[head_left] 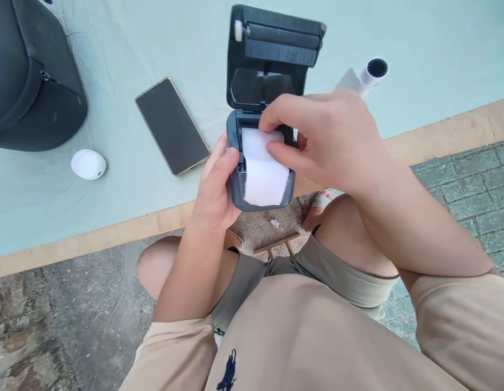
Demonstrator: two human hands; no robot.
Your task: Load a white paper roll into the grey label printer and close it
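Your portable thermal printer (239, 184) sits at the near edge of the cloth-covered table (113, 179), its lid (272, 60) swung fully open. Your left hand (215, 190) is clasped around the printer's left side, steadying the body. Your right hand (329, 138) pinches the white paper roll (263, 168) with fingers narrowed, the roll lying in the open bay and a loose end draped over the front lip. By appearance, opening and seating are done; closing the lid remains. A smartphone (172, 126) lies to the left, untouched.
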